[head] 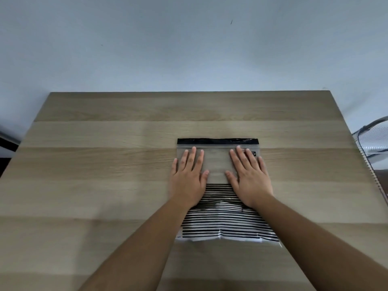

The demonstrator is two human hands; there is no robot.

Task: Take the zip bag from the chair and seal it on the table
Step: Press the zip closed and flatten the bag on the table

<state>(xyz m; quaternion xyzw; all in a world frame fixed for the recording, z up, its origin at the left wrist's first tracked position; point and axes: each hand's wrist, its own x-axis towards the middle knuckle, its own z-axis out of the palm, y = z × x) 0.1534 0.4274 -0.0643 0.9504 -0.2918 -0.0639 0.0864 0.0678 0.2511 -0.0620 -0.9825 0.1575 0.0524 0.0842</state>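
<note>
A clear zip bag [218,164] lies flat on the wooden table [105,164], right of centre. Its black zip strip [218,141] faces the far side. Black and white stripes cover its near half [224,225]. My left hand [189,177] rests palm down on the bag's left side, fingers spread and pointing at the strip. On the bag's right side my right hand [248,177] lies flat the same way. Neither hand grips the bag. The fingertips stop just short of the zip strip.
A chair [371,141] with a metal frame and pale mesh stands beyond the table's right edge. A plain light wall rises behind the table's far edge. Something dark sits at the far left, off the table.
</note>
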